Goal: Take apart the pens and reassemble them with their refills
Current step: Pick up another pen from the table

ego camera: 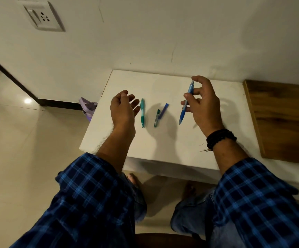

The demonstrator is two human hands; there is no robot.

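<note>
My right hand holds a blue pen above the white table, tip pointing down toward me. My left hand hovers open over the table's left part, fingers spread, holding nothing. Just right of it a green pen lies flat on the table. Between the two pens lie a small dark green refill case and a purple-blue refill case, touching at one end.
A wooden panel adjoins the table on the right. The wall rises right behind the table, with a socket plate at upper left. A purple object sits on the tiled floor by the table's left edge.
</note>
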